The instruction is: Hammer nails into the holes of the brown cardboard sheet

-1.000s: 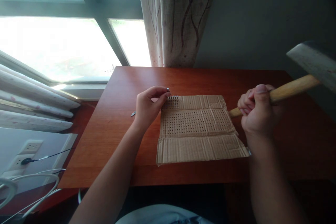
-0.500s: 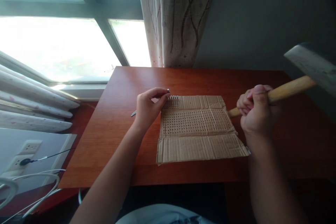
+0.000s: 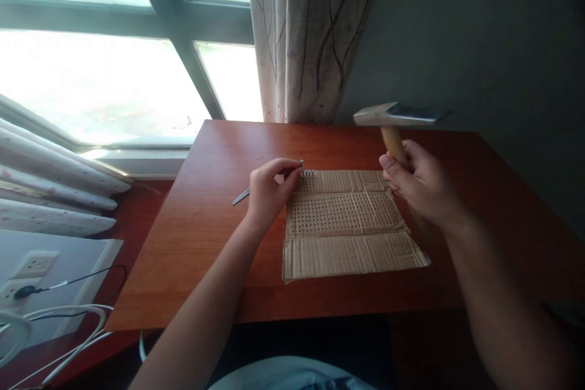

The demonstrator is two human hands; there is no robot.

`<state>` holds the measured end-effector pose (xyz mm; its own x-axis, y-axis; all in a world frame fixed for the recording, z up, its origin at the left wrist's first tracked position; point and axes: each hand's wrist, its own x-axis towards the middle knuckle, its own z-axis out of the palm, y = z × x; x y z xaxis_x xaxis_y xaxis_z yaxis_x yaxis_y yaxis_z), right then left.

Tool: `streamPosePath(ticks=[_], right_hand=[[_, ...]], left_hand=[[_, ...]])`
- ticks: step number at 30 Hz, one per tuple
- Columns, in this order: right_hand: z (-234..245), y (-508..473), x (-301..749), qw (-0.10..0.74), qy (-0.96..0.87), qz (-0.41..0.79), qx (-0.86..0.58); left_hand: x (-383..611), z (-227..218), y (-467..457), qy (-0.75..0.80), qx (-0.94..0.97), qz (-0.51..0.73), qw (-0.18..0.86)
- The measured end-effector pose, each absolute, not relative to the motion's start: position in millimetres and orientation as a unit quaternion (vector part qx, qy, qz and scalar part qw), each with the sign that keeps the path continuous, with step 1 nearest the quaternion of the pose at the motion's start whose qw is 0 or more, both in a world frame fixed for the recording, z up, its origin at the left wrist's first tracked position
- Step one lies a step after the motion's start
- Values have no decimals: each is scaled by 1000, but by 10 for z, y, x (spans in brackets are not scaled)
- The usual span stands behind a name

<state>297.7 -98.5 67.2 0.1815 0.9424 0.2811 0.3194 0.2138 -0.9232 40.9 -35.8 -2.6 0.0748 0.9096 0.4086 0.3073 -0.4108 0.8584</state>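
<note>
1. The hammer head (image 3: 397,114) is made of glossy metal.
2. The hammer handle (image 3: 393,142) is made of smooth wood.
3. The cardboard sheet (image 3: 351,256) is ribbed, matt and creased.
4. The pin (image 3: 301,163) is made of metal.
5. The desk (image 3: 192,244) is surfaced in smooth, softly glossy wood.
6. The curtain (image 3: 315,30) is made of matt cloth.

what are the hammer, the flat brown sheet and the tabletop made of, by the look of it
Hammer head: probably steel, smooth, from its grey shine. Its handle: likely wood, judging by the pale yellow-brown colour.
Sheet: corrugated cardboard, matt, shown by ridges and creases.
Tabletop: reddish-brown wood or veneer, with faint grain and a soft sheen.
</note>
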Motion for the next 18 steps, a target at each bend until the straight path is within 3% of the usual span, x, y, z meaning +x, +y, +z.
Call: streamPosePath(ticks=[3, 5, 13, 18], right_hand=[[852, -959, 2835, 373, -690, 231, -576], [964, -925, 2725, 325, -731, 196, -567], [1201, -809, 2469, 329, -750, 140, -557], [1074, -788, 2494, 276, -772, 100, -563]], left_hand=[[411, -57, -352, 452, 675, 507, 287], [411, -74, -347, 452, 678, 507, 281], [412, -90, -338, 448, 682, 509, 273], [408, -94, -333, 447, 683, 510, 271]])
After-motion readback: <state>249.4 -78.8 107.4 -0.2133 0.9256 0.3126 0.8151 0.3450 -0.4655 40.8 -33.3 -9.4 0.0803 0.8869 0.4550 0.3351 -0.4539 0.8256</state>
